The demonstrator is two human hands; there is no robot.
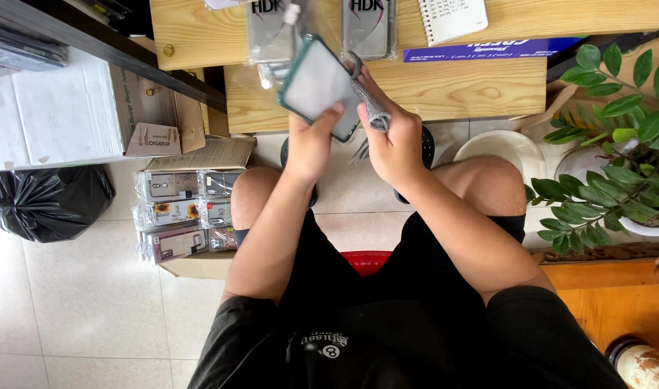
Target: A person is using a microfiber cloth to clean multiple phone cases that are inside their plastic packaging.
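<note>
Floor tiles on my far left carry a black rubbish bag (47,202) slumped beside a white cardboard box (63,112). Next to my left knee sits an open carton (199,216) packed with phone cases in clear wrappers (172,212). My left hand (311,144) is raised in front of the low wooden table (459,90), fingers curled shut around the lower edge of a phone case (316,85) with a dark green rim and pale inner face; the case is tilted, its top end leaning away toward the table. My right hand (394,140) is just beside it, fingers closed on a grey cloth (369,101) that touches the case's right edge. Behind the case, two more wrapped cases (369,29) hang or lie at the table's far part, and a spiral notepad (452,18) rests further right. Beyond my right knee stand a white bowl (499,148) and a leafy green plant (617,151) in a white pot.
</note>
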